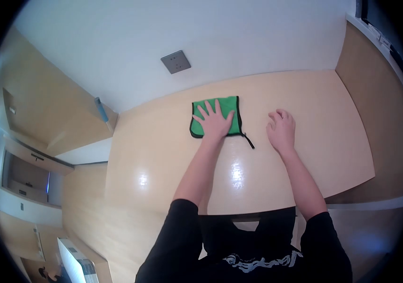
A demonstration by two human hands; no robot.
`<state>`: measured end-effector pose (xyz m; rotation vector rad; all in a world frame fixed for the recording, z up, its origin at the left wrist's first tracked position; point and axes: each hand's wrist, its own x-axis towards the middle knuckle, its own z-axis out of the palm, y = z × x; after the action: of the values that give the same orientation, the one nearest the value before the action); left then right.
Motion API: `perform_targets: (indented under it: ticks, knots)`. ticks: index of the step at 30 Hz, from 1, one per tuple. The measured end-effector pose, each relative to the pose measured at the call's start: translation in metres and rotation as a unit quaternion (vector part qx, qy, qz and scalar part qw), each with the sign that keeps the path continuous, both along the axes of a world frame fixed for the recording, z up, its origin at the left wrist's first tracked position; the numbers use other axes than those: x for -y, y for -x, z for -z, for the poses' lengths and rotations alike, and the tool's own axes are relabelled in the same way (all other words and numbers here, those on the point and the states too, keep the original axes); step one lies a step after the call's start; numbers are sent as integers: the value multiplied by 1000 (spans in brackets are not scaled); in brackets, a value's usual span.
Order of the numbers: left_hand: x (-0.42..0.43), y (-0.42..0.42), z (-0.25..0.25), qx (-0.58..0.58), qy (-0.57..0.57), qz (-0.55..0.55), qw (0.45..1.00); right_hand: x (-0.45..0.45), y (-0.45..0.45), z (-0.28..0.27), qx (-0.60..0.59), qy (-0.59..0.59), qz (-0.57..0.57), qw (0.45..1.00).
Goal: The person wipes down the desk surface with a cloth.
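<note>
A green cleaning cloth with black edging lies folded on the light wood-coloured tabletop. A short black loop trails from its lower right corner. Pressed flat on the cloth, fingers spread, is my left hand. To the right of the cloth, my right hand is at the tabletop with its fingers loosely bent and apart. I see nothing in that hand. Whether it touches the surface is hard to tell.
Behind the tabletop rises a white wall with a grey power socket. A wooden panel stands along the right side. At the left are wooden cabinets. Low at the left edge, another person shows partly near a white box-like object.
</note>
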<state>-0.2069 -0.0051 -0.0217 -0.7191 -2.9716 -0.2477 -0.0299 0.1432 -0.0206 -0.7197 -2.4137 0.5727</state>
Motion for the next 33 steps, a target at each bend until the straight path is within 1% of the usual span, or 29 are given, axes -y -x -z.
perform_targets:
  ticks: [2, 5, 7, 9, 11, 12, 14, 15, 16, 19, 21, 23, 24, 27, 29, 31, 33]
  knots:
    - [-12, 35, 0, 7, -7, -1, 1000, 4, 1, -5, 7, -5, 8, 1000]
    - [-38, 74, -4, 5, -9, -2, 1000, 2, 2, 3, -2, -19, 12, 1000]
    - [-50, 81, -9, 12, 13, -39, 999, -2, 0, 1, -4, -29, 12, 1000]
    - [-41, 77, -7, 36, 19, -40, 998, 5, -3, -12, 19, -17, 8, 1000]
    - [-37, 80, 0, 2, -16, -9, 1000, 2, 4, -5, 6, -24, 9, 1000]
    - [-33, 69, 1, 6, -18, -12, 1000, 1, 5, -3, 3, -26, 11, 1000]
    - [-12, 34, 2, -20, -2, 19, 1000, -1, 7, 1, 8, -27, 9, 1000]
    - [0, 8, 4, -53, -14, 37, 998, 0, 4, 3, 2, -27, 13, 1000]
    - [15, -18, 2, -49, -10, 54, 997, -1, 5, 3, -1, -23, 9, 1000]
    - [73, -94, 6, -62, 12, 112, 992, -5, 6, 7, 1, -7, 3, 1000]
    - [120, -146, 0, -67, -2, 150, 986, -7, 7, 10, -15, -19, -1, 1000]
    - [158, -192, -11, -32, 4, 148, 988, -8, 6, 10, -16, -7, -5, 1000]
    - [174, -209, -15, -32, 8, 146, 989, -7, 4, 9, -16, 0, -8, 1000]
    - [199, -236, -17, 0, 10, 131, 991, -7, 7, 9, -11, -4, -11, 1000]
    - [202, -246, -18, 24, -73, 61, 995, -5, 5, 8, -6, -1, -12, 1000]
    - [195, -247, -15, 18, -73, 48, 996, -6, 6, 7, -1, 0, -11, 1000]
    - [179, -241, -8, -11, 8, 43, 999, -8, 5, 11, -3, -15, -16, 1000]
